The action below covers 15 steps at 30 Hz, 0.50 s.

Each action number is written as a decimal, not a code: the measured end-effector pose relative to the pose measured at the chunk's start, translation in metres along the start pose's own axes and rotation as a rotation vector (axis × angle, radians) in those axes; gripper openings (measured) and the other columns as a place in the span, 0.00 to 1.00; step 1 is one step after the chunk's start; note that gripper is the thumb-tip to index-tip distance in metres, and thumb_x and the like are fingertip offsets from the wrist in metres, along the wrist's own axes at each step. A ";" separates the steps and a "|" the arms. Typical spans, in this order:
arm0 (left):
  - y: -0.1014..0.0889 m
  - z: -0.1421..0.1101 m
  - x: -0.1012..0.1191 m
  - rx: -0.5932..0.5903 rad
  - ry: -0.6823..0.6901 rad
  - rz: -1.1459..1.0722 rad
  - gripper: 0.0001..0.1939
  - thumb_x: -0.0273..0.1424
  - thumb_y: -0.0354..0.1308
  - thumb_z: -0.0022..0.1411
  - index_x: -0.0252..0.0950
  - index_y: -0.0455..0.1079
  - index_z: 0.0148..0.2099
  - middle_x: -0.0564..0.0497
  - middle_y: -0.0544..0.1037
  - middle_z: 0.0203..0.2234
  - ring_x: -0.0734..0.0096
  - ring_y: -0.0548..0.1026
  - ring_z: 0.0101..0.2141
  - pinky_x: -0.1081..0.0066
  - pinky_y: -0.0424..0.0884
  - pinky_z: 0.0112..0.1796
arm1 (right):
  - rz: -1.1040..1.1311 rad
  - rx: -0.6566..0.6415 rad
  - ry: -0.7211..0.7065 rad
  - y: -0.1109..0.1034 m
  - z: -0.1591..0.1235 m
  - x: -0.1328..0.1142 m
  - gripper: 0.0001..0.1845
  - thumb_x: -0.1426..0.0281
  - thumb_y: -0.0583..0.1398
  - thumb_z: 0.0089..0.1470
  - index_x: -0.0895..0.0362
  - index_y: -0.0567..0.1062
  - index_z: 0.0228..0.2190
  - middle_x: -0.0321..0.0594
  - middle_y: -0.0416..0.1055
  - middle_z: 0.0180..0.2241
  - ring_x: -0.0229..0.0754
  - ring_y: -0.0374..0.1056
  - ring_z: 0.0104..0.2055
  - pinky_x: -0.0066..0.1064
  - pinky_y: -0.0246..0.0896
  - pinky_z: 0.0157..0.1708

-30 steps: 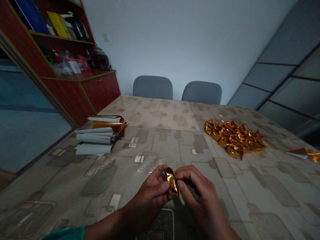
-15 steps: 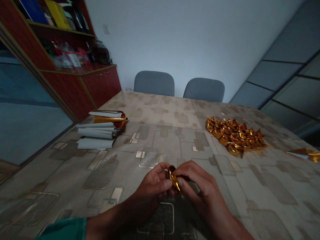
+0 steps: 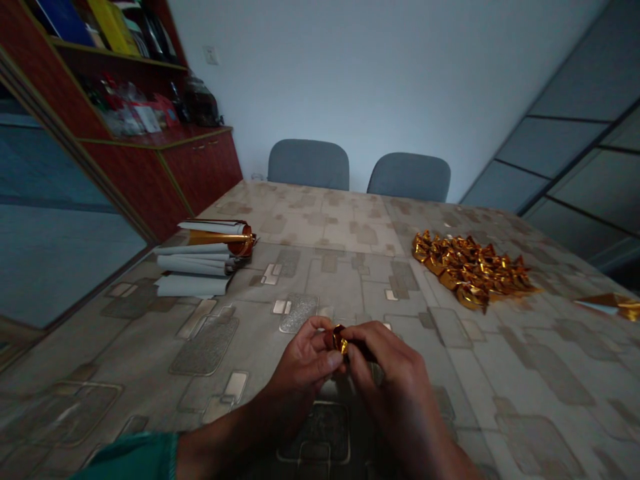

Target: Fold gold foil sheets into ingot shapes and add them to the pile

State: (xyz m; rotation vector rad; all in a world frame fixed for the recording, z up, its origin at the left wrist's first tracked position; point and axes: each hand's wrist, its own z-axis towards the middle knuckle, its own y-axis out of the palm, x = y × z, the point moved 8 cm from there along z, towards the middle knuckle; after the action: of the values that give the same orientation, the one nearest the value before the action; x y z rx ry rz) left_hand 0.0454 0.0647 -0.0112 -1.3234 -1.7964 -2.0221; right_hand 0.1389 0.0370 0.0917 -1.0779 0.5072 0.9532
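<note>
Between my two hands is a small folded gold foil paper piece (image 3: pixel 341 340), shiny, with a dark hollow at its upper end. My left hand (image 3: pixel 307 357) grips it from the left, thumb in front and fingers behind. From the right, my right hand (image 3: pixel 387 367) pinches its edge between thumb and forefinger. Much of the piece is covered by the fingers. On the table to the right sits a cluster of folded gold foil ingots (image 3: pixel 473 267), packed close together. At the left lies a stack of rolled foil paper sheets (image 3: pixel 195 260), pale backs showing and gold inside.
A patterned cloth covers the table (image 3: pixel 320 280). Near its right edge lies another gold foil piece (image 3: pixel 610 305). Two grey chairs (image 3: pixel 309 163) stand at the far side, before a pale wall. A red-brown cabinet (image 3: pixel 200 167) with shelves is at the left.
My fingers have shifted over the foil piece, my right hand closing further over it, and less of its gold face shows. The view has tilted slightly down. The cluster and stack lie as before.
</note>
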 end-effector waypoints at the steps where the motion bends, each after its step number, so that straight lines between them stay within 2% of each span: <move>1: 0.000 0.000 0.000 -0.003 0.004 -0.001 0.19 0.29 0.72 0.54 0.38 0.65 0.43 0.54 0.78 0.32 0.74 0.76 0.32 0.74 0.68 0.34 | -0.011 0.023 -0.004 0.000 0.000 0.000 0.12 0.80 0.55 0.58 0.55 0.77 0.35 0.40 0.76 0.31 0.41 0.74 0.32 0.31 0.69 0.33; 8: 0.000 0.001 0.003 -0.008 0.038 0.046 0.21 0.30 0.72 0.53 0.38 0.64 0.43 0.52 0.79 0.33 0.69 0.78 0.34 0.70 0.69 0.38 | -0.068 0.078 0.041 -0.001 0.003 0.005 0.09 0.80 0.58 0.54 0.56 0.76 0.30 0.39 0.76 0.28 0.41 0.74 0.29 0.30 0.68 0.29; 15: -0.006 0.004 0.002 -0.009 0.075 0.053 0.20 0.29 0.73 0.52 0.39 0.66 0.42 0.53 0.79 0.34 0.70 0.78 0.34 0.71 0.69 0.38 | -0.106 0.044 0.119 0.006 0.003 0.021 0.09 0.79 0.58 0.54 0.55 0.74 0.28 0.38 0.74 0.28 0.40 0.72 0.28 0.30 0.67 0.28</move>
State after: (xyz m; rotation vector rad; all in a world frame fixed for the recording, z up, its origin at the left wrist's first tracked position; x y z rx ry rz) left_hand 0.0431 0.0709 -0.0150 -1.2654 -1.7045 -2.0264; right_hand 0.1450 0.0489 0.0739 -1.1148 0.5609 0.7850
